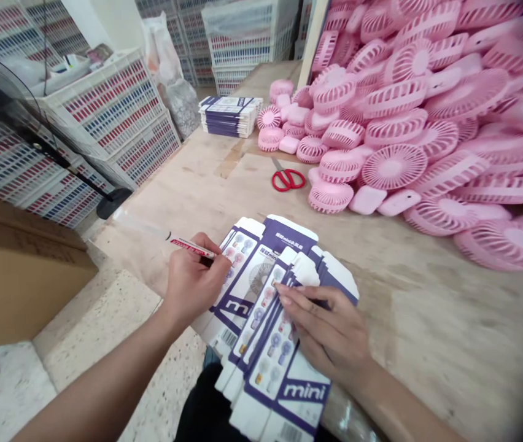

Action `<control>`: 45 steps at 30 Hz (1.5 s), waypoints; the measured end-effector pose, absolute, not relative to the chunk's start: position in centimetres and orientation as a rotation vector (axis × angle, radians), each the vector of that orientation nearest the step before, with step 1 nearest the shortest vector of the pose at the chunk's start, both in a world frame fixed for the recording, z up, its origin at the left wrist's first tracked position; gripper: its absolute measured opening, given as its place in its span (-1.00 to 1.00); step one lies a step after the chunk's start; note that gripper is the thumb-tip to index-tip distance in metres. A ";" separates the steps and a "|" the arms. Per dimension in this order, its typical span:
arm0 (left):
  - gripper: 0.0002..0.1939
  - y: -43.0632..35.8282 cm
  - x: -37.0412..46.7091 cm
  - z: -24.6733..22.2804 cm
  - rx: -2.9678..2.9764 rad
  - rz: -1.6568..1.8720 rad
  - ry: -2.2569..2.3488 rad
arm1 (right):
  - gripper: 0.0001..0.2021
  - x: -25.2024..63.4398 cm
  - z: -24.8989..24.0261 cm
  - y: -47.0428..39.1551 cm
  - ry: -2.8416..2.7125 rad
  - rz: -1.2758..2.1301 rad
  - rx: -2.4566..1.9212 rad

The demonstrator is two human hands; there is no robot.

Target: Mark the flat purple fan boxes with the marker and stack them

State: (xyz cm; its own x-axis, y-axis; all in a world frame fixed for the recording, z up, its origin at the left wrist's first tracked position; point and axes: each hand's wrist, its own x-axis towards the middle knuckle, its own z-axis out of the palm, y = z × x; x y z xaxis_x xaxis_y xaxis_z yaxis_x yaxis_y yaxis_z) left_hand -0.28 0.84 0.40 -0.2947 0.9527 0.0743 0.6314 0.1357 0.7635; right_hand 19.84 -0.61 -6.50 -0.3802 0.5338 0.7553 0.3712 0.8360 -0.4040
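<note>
Left grip (199, 273): pinching slim marker (191, 247) | right grip (333, 331): touching flat cardboard cartons (261, 319), closure unclear | ribbed plastic fans (395, 166)

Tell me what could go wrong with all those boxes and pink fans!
The flattened purple-and-white cardboard boxes poke past the edge of the pale wooden table, so some might slide off if the right hand slips. The red-and-white marker in the left hand could stray and smudge a box. Heaped pink plastic fans might tumble.
</note>
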 end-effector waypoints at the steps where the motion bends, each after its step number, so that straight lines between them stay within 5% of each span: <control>1: -0.89 0.8 -0.2 0.4 1.535 0.983 1.993 | -0.66 19.9 -6.6 -0.6 -2.011 0.200 -0.661; 6: -0.99 1.3 -0.4 1.5 1.328 0.970 1.949 | -0.75 19.9 -6.7 -0.7 -2.015 0.167 -0.667; 10: -0.69 2.2 -1.3 3.4 1.101 0.628 1.621 | -0.78 19.9 -6.4 -0.7 -2.015 0.129 -0.693; 14: -0.62 2.2 -1.7 4.0 1.080 0.554 1.423 | -0.79 19.8 -6.2 -0.8 -2.020 0.069 -0.725; 27: -0.67 0.4 -0.3 4.4 0.873 0.596 1.221 | -0.82 20.3 -6.4 -0.9 -2.097 0.008 -0.705; 32: -0.68 -0.1 1.1 3.8 0.815 0.445 1.152 | -0.69 20.9 -7.2 -0.7 -2.147 0.005 -0.664; 36: -0.66 -0.2 1.8 3.1 0.784 0.695 1.282 | -0.73 20.9 -7.4 -0.6 -2.168 -0.016 -0.613; 40: -0.90 -0.5 2.4 2.8 0.820 1.146 1.266 | -0.84 20.5 -6.8 -0.9 -2.135 -0.022 -0.660; 45: -0.91 -0.5 2.4 1.9 1.080 1.112 1.461 | -0.81 19.7 -6.0 -0.8 -2.038 0.023 -0.703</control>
